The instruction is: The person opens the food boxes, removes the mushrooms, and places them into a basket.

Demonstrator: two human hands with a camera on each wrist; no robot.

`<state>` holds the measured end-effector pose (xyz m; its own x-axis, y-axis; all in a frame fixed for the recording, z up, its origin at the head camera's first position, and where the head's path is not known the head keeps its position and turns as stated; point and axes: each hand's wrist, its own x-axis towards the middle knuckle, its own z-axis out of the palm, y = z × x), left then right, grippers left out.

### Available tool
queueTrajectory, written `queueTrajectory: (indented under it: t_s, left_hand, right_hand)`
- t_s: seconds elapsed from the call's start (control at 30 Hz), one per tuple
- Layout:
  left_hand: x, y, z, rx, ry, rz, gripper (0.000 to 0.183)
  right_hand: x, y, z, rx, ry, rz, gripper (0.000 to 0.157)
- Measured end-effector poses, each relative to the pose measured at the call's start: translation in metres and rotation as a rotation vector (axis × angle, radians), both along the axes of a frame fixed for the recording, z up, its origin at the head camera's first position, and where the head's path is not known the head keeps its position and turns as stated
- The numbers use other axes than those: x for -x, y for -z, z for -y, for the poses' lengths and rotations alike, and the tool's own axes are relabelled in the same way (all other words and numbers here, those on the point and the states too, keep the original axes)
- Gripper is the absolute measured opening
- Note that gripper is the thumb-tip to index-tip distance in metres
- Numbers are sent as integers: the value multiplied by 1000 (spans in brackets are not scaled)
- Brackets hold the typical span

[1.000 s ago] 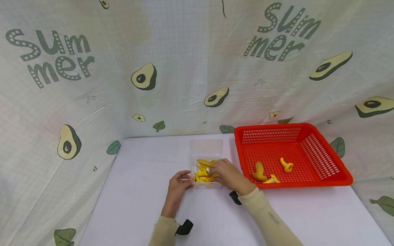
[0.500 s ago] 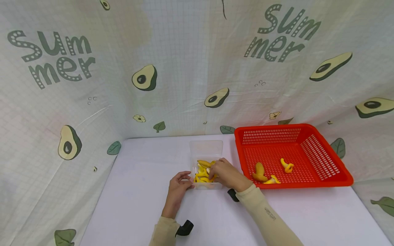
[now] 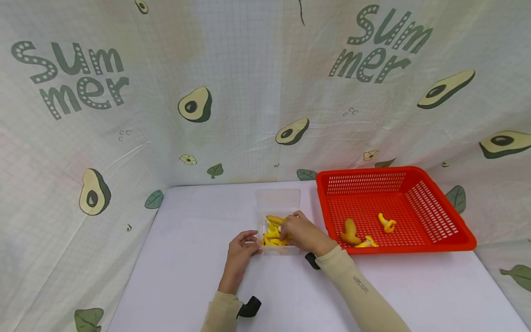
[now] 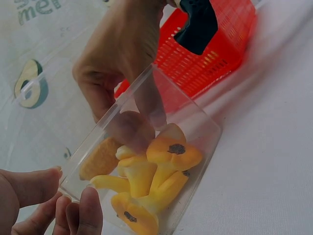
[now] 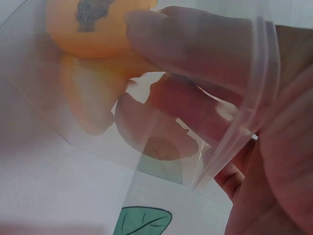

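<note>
A clear plastic box (image 3: pixel 271 251) stands on the white table with its lid folded back. Several yellow mushrooms (image 4: pixel 142 176) with orange caps lie in it, alongside a brownish elongated piece (image 4: pixel 99 159). My left hand (image 3: pixel 239 253) holds the box at its near left corner, thumb and fingertips against the plastic. From the right, my right hand (image 3: pixel 305 234) reaches over the wall into the box. Its thumb and finger pinch a yellow-orange mushroom (image 5: pixel 93 73) there, as seen through the plastic in the right wrist view. Beside those fingers is a rounded brown piece (image 5: pixel 146 129).
Right of the box stands a red slotted basket (image 3: pixel 415 249). In it lie a yellow mushroom (image 3: pixel 387 224), a second yellow mushroom (image 3: pixel 367 242) by the near wall, and brown lumpy pieces (image 3: pixel 350 232). A printed curtain (image 3: pixel 240 69) hangs behind the table.
My right hand shifts slightly to the left within the box, and its forearm moves a little with it. The left hand and the basket's contents stay the same.
</note>
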<state>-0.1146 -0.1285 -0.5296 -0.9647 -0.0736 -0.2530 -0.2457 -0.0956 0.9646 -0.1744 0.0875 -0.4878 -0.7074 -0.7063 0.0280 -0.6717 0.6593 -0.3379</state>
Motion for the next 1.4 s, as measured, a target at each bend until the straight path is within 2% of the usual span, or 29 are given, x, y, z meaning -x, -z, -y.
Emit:
queueTrajectory:
  t_s: [0.4, 0.77, 0.87, 1.13, 1.4]
  left_hand:
    - [-1, 1, 0, -5, 11, -3, 41]
    - [-2, 2, 0, 6, 10, -6, 41]
    - [-1, 3, 0, 2, 8, -8, 41]
    - [-1, 4, -1, 9, 0, 3, 40]
    - [-1, 2, -1, 6, 0, 4, 40]
  right_hand:
    - [2, 3, -1, 0, -45, -77, 11]
    - [2, 4, -1, 8, -42, -58, 17]
    - [2, 4, -3, 24, -32, -51, 17]
    - [-1, 5, -8, 95, 30, 41, 8]
    - [-7, 2, -15, 180, 76, -20, 12]
